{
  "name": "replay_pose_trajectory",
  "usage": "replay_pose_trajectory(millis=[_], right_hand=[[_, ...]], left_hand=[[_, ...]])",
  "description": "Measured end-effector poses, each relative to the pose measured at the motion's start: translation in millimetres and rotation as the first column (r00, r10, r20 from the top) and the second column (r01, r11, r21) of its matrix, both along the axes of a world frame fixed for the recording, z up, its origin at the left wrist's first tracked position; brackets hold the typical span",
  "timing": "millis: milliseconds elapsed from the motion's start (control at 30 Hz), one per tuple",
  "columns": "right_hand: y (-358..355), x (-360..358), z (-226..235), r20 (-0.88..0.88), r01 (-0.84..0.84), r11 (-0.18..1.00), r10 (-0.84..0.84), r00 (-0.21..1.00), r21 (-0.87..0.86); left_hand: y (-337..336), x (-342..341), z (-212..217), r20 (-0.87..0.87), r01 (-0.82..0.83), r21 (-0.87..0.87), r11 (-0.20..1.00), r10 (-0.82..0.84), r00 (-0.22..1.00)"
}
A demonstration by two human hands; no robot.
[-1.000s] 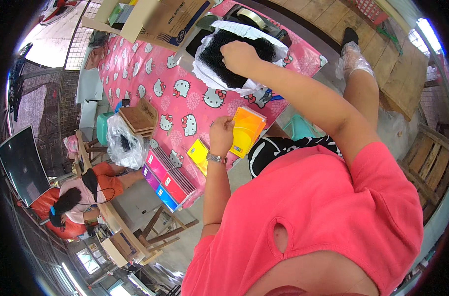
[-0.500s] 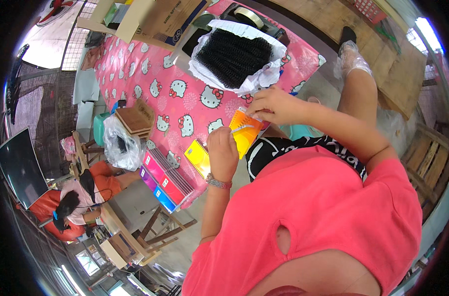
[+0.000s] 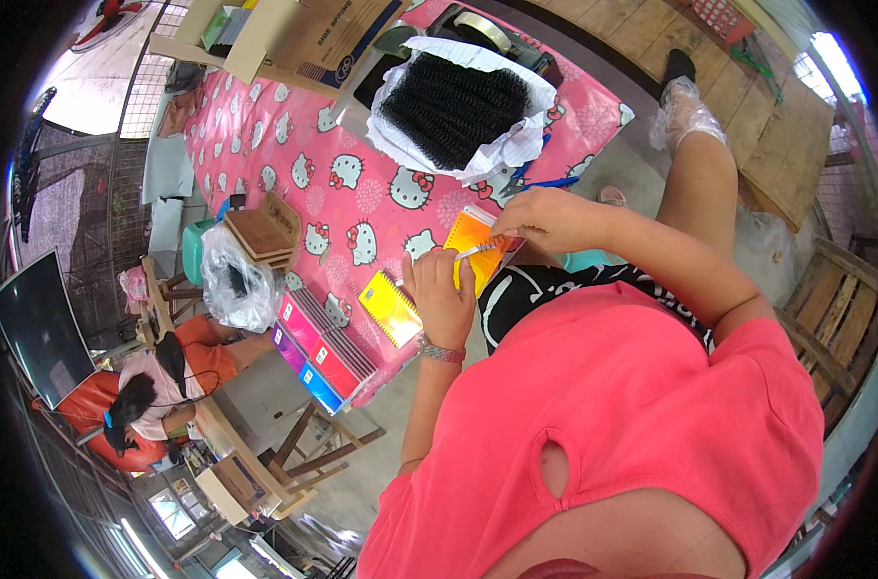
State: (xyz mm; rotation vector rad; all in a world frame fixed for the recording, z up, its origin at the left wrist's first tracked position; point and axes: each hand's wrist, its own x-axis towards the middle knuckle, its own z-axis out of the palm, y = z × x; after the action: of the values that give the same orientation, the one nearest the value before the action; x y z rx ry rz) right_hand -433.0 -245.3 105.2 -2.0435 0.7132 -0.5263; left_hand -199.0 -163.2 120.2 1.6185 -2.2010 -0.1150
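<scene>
Two hands (image 3: 441, 294) (image 3: 545, 222) partly hide an orange notebook (image 3: 470, 231) and pale strip (image 3: 476, 249).

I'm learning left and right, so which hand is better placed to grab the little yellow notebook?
Probably the left hand: it's right beside the yellow notebook. The right hand is farther away, over by the orange notebook.
</scene>
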Motion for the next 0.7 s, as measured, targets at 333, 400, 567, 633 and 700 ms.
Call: replay_pose_trajectory(millis=[333, 400, 567, 633, 700], right_hand=[[11.9, 8.7, 7.2, 0.062, 0.071, 0.997, -0.073, 0.995, 0.041], [10.6, 12.1, 32.9, -0.079, 0.035, 0.994, -0.027, 0.996, 0.104], [27.7, 17.2, 24.2, -0.038, 0.111, 0.975, -0.12, 0.992, -0.193], [25.7, 20.7, 34.9, -0.162, 0.1, 0.99, -0.115, 0.98, -0.1], [27.6, 23.2, 39.6, -0.255, 0.075, 0.997, -0.067, 0.965, 0.022]], left_hand=[[-4.4, -22.4, 7.8, -0.043, 0.081, 0.008, 0.997, -0.08, 0.996], [-2.2, -18.5, 7.8, -0.007, 0.077, 0.028, 0.997, -0.077, 0.997], [1.1, -16.1, 4.5, -0.056, 0.112, 0.052, 0.992, -0.109, 0.992], [3.1, -9.8, -2.0, -0.106, 0.112, 0.018, 0.994, -0.11, 0.988], [3.5, -7.5, -1.3, -0.082, 0.135, 0.043, 0.99, -0.131, 0.988]])
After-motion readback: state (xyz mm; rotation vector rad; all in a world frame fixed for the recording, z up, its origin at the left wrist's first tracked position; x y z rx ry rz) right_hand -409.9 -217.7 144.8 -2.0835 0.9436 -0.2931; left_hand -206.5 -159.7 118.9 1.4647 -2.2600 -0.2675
